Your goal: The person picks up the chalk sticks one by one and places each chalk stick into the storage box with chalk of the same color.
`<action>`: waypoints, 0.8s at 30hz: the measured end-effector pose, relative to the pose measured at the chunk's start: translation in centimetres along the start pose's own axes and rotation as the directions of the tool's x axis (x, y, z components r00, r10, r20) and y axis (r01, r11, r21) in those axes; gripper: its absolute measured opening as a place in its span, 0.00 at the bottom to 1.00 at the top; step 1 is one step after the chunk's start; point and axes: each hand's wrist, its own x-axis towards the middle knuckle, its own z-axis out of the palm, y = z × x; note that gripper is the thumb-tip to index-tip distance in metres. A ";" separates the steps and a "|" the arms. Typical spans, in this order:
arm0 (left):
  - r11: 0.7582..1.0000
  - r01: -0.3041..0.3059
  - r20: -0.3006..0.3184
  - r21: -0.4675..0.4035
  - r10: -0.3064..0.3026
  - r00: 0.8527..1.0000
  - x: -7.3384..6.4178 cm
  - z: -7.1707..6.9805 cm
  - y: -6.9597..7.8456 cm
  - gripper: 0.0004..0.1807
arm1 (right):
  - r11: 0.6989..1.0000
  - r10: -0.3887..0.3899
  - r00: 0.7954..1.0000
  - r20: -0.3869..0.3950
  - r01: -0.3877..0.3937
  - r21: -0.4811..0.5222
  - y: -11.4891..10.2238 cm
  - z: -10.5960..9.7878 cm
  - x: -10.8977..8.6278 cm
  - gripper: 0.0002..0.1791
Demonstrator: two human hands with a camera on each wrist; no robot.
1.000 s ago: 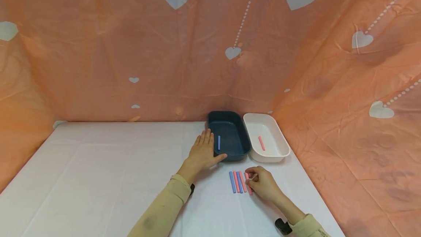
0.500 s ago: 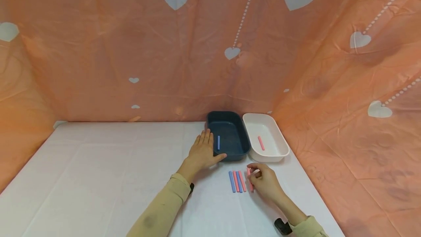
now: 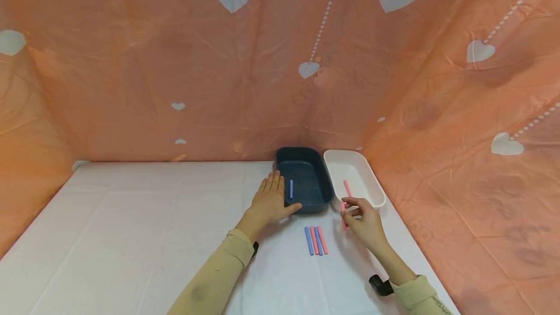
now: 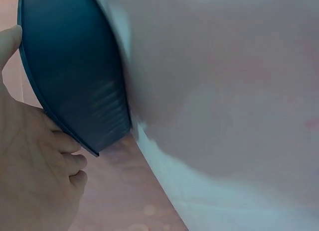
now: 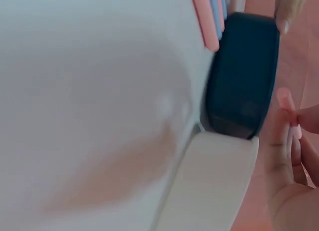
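My right hand (image 3: 364,222) pinches a pink chalk stick (image 5: 285,98) between thumb and fingertips, raised at the near edge of the white tray (image 3: 363,179). Another pink chalk (image 3: 347,187) lies inside that tray, partly behind the hand. My left hand (image 3: 269,202) rests with extended fingers along the left rim of the dark blue tray (image 3: 310,174), its thumb at the near corner. One blue chalk (image 3: 291,189) lies in the dark tray. On the table before the trays, several blue and pink chalk sticks (image 3: 309,241) lie side by side in a row.
Both trays stand side by side at the back right of the white-covered table (image 3: 144,237). An orange curtain (image 3: 262,86) with pale hearts hangs right behind them and along the right side. A black band (image 3: 380,286) sits on the right wrist.
My right hand has lifted the pink chalk from the right end of the row and carried it forward and right to the white tray's near edge. The left hand stays put.
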 end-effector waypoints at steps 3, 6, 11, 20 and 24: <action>1.000 -0.001 0.003 -0.001 0.001 1.000 0.0 -0.1 0.1 0.59 | 1.000 0.028 1.000 -0.008 -0.028 0.007 -0.1 -0.7 1.0 0.20; 1.000 0.004 0.006 0.000 -0.004 1.000 -0.1 -0.1 0.1 0.59 | 0.999 0.047 0.999 -0.011 -0.047 0.000 0.0 -1.5 2.0 0.21; 1.000 0.000 0.009 0.003 0.000 1.000 -0.1 -0.2 0.1 0.59 | 0.999 0.037 0.999 -0.021 -0.037 -0.018 0.4 -2.5 3.6 0.20; 1.000 -0.007 0.002 0.005 0.007 1.000 -0.1 -0.2 0.0 0.59 | 0.999 0.040 0.998 0.039 -0.041 0.015 1.9 -3.3 6.8 0.21; 1.000 -0.010 0.004 -0.008 0.010 1.000 -0.2 -0.2 0.0 0.59 | 0.997 0.063 0.995 0.078 -0.060 -0.042 3.0 -3.3 8.2 0.22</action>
